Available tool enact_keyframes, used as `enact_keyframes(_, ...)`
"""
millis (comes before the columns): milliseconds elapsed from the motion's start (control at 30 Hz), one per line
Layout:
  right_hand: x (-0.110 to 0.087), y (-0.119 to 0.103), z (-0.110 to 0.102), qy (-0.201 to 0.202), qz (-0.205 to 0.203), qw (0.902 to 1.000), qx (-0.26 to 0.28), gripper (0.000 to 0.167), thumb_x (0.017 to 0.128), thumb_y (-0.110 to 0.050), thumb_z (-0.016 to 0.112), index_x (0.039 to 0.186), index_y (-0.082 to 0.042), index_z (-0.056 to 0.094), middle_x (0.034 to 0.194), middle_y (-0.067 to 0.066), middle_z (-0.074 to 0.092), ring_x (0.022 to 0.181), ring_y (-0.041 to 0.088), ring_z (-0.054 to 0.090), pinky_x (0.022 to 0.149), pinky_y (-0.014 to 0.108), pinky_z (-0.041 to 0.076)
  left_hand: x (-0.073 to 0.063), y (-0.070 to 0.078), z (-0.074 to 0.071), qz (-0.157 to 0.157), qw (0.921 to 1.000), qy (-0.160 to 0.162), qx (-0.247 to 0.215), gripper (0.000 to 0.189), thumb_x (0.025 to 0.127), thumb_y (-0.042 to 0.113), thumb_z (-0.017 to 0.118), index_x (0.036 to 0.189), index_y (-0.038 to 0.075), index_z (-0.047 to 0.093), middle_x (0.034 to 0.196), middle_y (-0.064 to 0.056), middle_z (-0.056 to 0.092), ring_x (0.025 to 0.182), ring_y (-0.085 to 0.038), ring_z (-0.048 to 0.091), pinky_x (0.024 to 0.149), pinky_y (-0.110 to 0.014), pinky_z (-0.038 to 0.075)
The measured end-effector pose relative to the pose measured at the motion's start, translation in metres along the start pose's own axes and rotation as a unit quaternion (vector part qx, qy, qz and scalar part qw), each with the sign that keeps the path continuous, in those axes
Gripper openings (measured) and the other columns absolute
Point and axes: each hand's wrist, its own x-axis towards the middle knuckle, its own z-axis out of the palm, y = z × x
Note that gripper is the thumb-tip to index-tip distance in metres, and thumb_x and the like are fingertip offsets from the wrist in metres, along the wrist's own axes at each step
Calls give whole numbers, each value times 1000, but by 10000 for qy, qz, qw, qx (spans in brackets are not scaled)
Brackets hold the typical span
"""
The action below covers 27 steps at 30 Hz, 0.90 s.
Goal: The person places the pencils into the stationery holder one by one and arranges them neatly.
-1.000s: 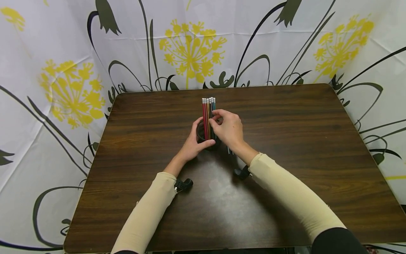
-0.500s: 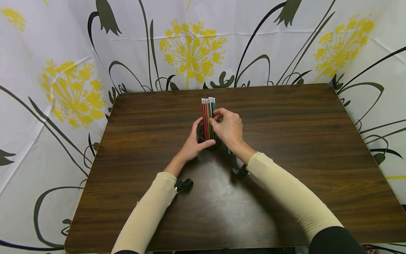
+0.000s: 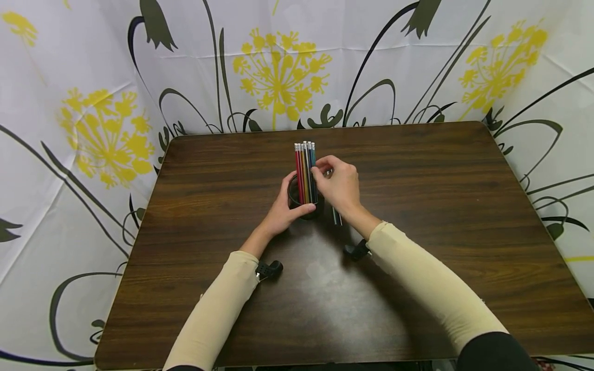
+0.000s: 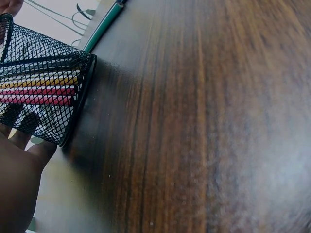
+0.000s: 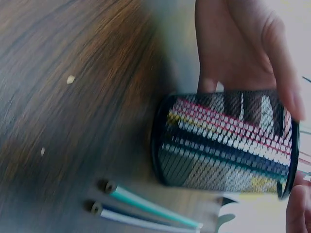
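My left hand (image 3: 279, 210) grips a black mesh pencil cup (image 5: 228, 145) from its left side, with the thumb across the front. Standing in the cup are several pencils (image 3: 304, 172), eraser ends up, in red, yellow, black and blue-green. The right hand (image 3: 341, 186) is beside the upper part of the pencils, bent thumb and fingertips right at the rightmost one. In the right wrist view only a bit of its fingers (image 5: 299, 204) shows at the cup's mouth. On the table by the cup lie a green pencil (image 5: 150, 206) and a dark blue pencil (image 5: 141, 222), partly under the right hand in the head view.
The dark wood-grain table (image 3: 209, 180) extends to both sides of the cup. A white cloth with yellow and grey flowers (image 3: 278, 72) hangs behind it. Each wrist carries a small black camera (image 3: 269, 270). Small pale specks (image 5: 70, 79) lie on the table.
The right hand has shifted slightly right, away from the pencils, while their tops stay nearly in place. More of the pencils lying on the table shows. The left hand stays on the cup.
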Motion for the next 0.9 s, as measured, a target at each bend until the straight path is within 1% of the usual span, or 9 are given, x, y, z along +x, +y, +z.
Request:
enact_keyframes(100, 4, 11, -5, 322, 90, 9993, 195, 10, 90, -17, 70, 91, -7, 72, 74, 2, 68, 58, 15, 59, 57, 30, 46, 1, 1, 0, 3, 10000, 44, 39, 89, 89, 11, 71, 155, 16, 12, 152, -16, 29, 133, -33, 36, 111, -55, 25)
enact_keyframes(200, 7, 27, -10, 313, 546, 9980, 101, 11, 91, -18, 69, 92, -8, 72, 74, 2, 67, 60, 16, 60, 60, 31, 46, 0, 2, -1, 17, 9999, 72, 124, 89, 89, 11, 71, 155, 15, 12, 153, -17, 29, 134, -33, 35, 111, -55, 25)
enact_keyframes(267, 8, 39, -11, 52, 915, 9958, -84, 12, 91, -19, 68, 94, -9, 72, 76, 2, 67, 64, 17, 60, 63, 33, 46, 0, 2, -1, 2, 9998, 80, 165, 89, 89, 11, 71, 155, 15, 12, 153, -17, 29, 134, -32, 35, 111, -56, 25)
enact_keyframes(367, 6, 56, -11, -529, 1386, 9882, -371, 15, 92, -21, 67, 100, -9, 72, 81, 3, 68, 68, 17, 62, 67, 35, 46, -1, 2, -1, -19, 9998, 85, 176, 89, 89, 12, 71, 155, 15, 12, 153, -16, 29, 134, -32, 35, 111, -56, 25)
enact_keyframes(467, 2, 71, -7, -1090, 1690, 9790, -347, 20, 93, -23, 67, 107, -8, 71, 84, 5, 68, 66, 18, 64, 65, 34, 51, -2, 2, -1, -17, 9998, 82, 191, 90, 89, 12, 71, 155, 15, 11, 153, -17, 29, 134, -33, 35, 111, -56, 26)
enact_keyframes(533, -1, 77, -4, -1357, 1791, 9741, -257, 24, 94, -24, 67, 110, -7, 70, 85, 6, 68, 63, 19, 65, 61, 33, 52, -2, 2, -1, 1, 9998, 69, 176, 90, 89, 11, 71, 155, 13, 11, 153, -18, 29, 133, -34, 36, 110, -56, 26)
enact_keyframes(633, -4, 81, 1, -1505, 1806, 9715, -290, 27, 93, -26, 69, 111, -6, 70, 84, 7, 68, 64, 19, 64, 61, 32, 51, -3, 3, 0, 21, 9999, 24, 162, 89, 89, 10, 70, 155, 11, 11, 152, -20, 29, 133, -35, 36, 110, -57, 26)
enact_keyframes(767, -3, 78, 4, -1590, 1799, 9675, -787, 23, 91, -24, 70, 108, -8, 72, 83, 4, 67, 72, 19, 60, 66, 34, 46, -4, 5, 0, 83, 9998, 11, 157, 88, 89, 9, 69, 155, 10, 11, 152, -21, 28, 133, -37, 35, 109, -59, 26)
enact_keyframes(900, 0, 72, 3, -1788, 1970, 9558, -1252, 22, 90, -24, 70, 107, -11, 72, 86, 2, 67, 79, 21, 60, 70, 39, 47, -4, 6, 0, 118, 9998, 36, 173, 88, 89, 10, 69, 155, 10, 11, 152, -21, 29, 133, -38, 35, 109, -60, 26)
